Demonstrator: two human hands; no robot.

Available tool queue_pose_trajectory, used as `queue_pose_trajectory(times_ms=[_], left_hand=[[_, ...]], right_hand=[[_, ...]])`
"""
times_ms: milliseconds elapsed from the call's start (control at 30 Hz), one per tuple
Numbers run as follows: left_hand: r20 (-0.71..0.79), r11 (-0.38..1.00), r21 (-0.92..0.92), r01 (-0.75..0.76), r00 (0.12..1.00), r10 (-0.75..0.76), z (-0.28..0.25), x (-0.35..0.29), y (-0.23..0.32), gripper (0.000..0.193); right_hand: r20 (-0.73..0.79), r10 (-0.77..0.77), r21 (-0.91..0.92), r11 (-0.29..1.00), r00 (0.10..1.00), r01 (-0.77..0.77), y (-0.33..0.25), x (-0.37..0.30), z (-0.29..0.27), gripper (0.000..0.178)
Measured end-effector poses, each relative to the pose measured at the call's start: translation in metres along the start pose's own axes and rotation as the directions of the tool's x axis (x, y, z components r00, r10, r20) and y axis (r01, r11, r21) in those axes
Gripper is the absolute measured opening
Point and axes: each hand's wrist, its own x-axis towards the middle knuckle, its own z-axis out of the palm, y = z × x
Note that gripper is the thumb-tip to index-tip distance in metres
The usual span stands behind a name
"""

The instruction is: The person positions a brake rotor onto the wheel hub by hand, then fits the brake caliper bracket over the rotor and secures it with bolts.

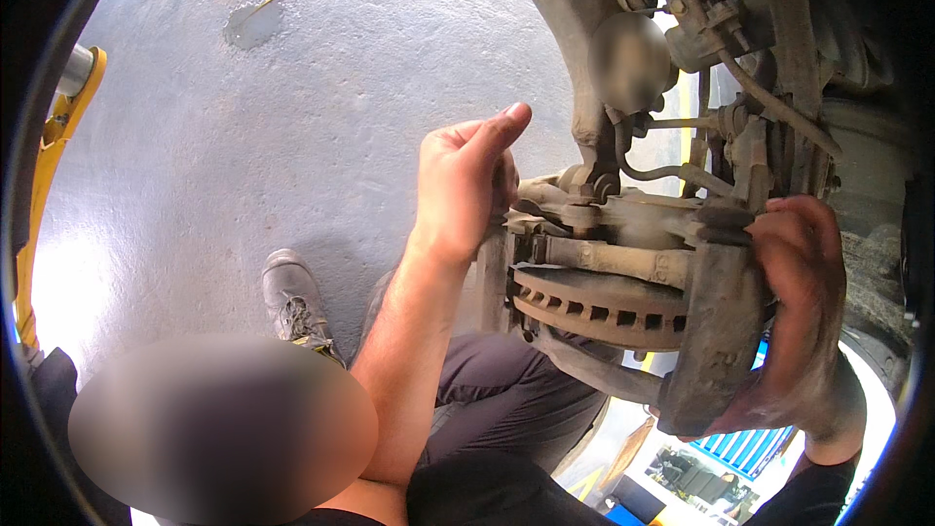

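Observation:
A worn, brownish vented brake disc shows edge-on in the middle right, its row of square vent slots facing me. Over its right end sits a rusty brake caliper. My right hand is wrapped round the caliper's outer right side, with fingertips near its upper end. On the left, my left hand is closed with the thumb up, beside the left end of the caliper bracket. Its curled fingers are mostly hidden, so whatever they hold cannot be made out.
Suspension parts, a hose and a rod crowd the space above the disc. A yellow metal frame stands at the far left on the grey floor. My shoe rests below. Blue slatted bars show at lower right.

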Motion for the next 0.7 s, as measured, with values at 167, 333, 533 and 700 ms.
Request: queue_pose_trajectory(times_ms=[167, 333, 533, 700], left_hand=[[-0.030, 0.988, 0.106, -0.109, 0.993, 0.113, 0.007, 0.010, 0.008, 0.051], [0.074, 0.981, 0.172, -0.094, 0.994, 0.082, 0.003, 0.013, 0.005, 0.050], [0.337, 0.840, 0.505, -0.199, 0.941, 0.021, -0.002, 0.024, 0.023, 0.035], [0.477, 0.569, 0.734, -0.370, 0.878, -0.044, 0.021, 0.027, 0.046, 0.036]], right_hand=[[-0.006, -0.019, 0.014, 1.000, 1.000, 0.019, 0.004, -0.003, 0.001, 0.121], [-0.026, -0.020, 0.042, 0.999, 0.999, 0.021, 0.006, 0.002, -0.001, 0.121], [-0.044, 0.055, 0.074, 0.996, 0.997, -0.052, 0.003, -0.001, 0.001, 0.118], [-0.116, 0.091, 0.053, 0.995, 0.989, -0.085, 0.000, 0.004, 0.001, 0.087]])
